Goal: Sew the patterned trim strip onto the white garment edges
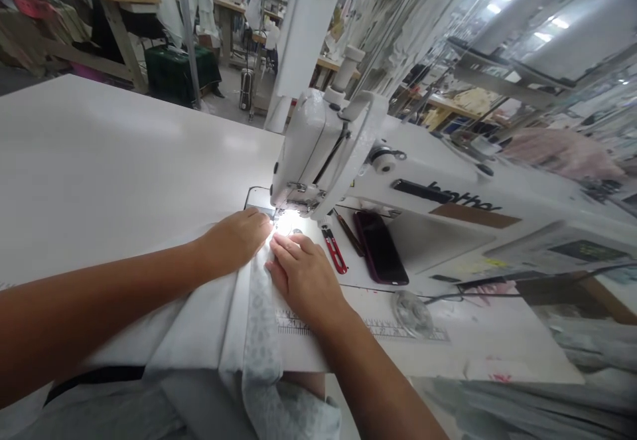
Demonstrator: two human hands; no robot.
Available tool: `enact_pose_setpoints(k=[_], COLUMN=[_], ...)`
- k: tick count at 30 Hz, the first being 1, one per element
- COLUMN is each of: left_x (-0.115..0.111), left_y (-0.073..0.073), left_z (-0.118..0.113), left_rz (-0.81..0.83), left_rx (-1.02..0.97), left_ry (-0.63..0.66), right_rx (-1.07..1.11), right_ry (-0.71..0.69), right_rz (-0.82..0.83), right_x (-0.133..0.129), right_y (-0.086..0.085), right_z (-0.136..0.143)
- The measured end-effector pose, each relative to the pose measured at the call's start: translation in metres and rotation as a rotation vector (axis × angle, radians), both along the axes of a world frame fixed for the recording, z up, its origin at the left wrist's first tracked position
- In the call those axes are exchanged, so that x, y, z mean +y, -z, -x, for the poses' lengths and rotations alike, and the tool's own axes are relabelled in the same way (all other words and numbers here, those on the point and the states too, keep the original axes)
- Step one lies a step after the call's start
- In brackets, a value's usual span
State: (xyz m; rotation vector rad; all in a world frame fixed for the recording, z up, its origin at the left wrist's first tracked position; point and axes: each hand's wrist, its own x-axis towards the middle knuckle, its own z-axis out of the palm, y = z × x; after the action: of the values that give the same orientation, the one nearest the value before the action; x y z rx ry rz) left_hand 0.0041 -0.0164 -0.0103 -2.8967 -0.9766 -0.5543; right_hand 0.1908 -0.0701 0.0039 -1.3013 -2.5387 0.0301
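Where the white cloth (184,340) lies: flat to rumpled on the tabletop (124,141), its lit end up by the sewing machine (301,154), its lower folds spilling over the near edge.
Spotted strip (261,327): pale with grey leopard-like marks, running lengthwise along the cloth and drooping over the edge too.
Left hand (241,239): fingers bent and bunched, pressing down beside the needle area; whether they pinch any cloth I can't tell from here.
Right hand (306,277): half open and relaxed, thumb apart from the fingers, tips resting on top of the strip near the glare.
Feel of the cloth: light, limp and soft, I'd judge; not fragile, but prone to creasing and to sliding on that smooth surface.
Hold: best taken flat under the fingertips, at the strip's two borders; the hanging part may tug a little.
Left side: broad white tabletop runs out beyond the forearm, so sideways sweeps look easy there.
Right side: tighter, with red snips (336,252), a slim brown tool (350,234) and a dark phone (382,249) under the machine's arm, and a clear disc (413,314) on the ruler (378,328).
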Motion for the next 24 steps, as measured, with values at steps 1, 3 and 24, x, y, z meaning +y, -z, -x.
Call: enact_pose_setpoints(k=[1,3,24], left_x=[-0.0003,-0.0005,-0.0014], left_y=[-0.0004,-0.0012,-0.0017], left_z=[0.0001,-0.0001,-0.0013], left_rz=[0.001,-0.007,-0.014], left_rx=[0.009,0.045,0.005], left_ry=[-0.006,-0.016,0.008], right_rx=[-0.001,-0.001,0.005], right_ry=[0.0,0.001,-0.006], right_rz=[0.001,0.003,0.007], right_x=[-0.0004,-0.0011,-0.0075], right_y=[0.0,-0.0001,0.0], right_z=[0.0002,0.0005,0.001])
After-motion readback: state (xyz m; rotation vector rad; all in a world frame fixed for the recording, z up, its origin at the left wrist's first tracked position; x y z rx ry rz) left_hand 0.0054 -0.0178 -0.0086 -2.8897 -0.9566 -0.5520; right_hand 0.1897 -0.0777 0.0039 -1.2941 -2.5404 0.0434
